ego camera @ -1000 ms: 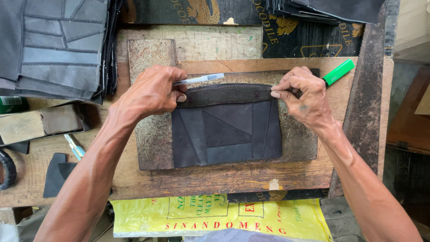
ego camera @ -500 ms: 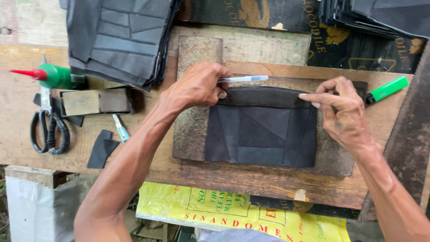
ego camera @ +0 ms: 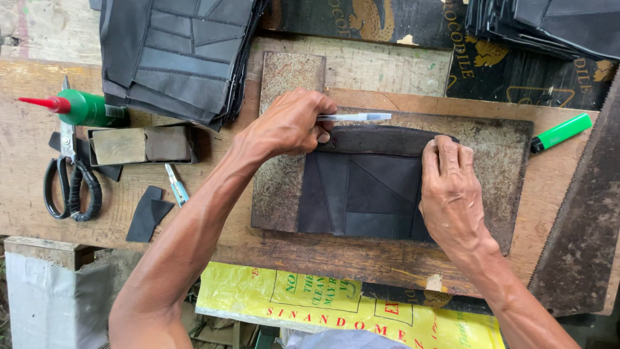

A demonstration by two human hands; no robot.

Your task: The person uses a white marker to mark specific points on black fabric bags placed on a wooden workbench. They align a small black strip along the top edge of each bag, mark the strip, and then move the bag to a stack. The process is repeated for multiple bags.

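A dark leather piece (ego camera: 361,190) with stitched panels lies flat on a worn metal plate (ego camera: 284,187) on the wooden bench. My left hand (ego camera: 287,123) grips a clear ballpoint pen (ego camera: 361,117) laid along the folded top edge of the leather. My right hand (ego camera: 452,190) lies flat on the right side of the piece, fingers spread, pressing it down near the top right corner.
A stack of dark leather panels (ego camera: 174,55) sits at the back left, another stack (ego camera: 549,22) at the back right. A green glue bottle (ego camera: 81,108), black scissors (ego camera: 71,178), a small block (ego camera: 142,144), leather scraps (ego camera: 148,213) lie left. A green lighter (ego camera: 560,132) lies right.
The view shifted so the bench's left side shows. My right hand moved from pinching the top right edge to lying flat on the leather. The left hand keeps the pen at the top edge.
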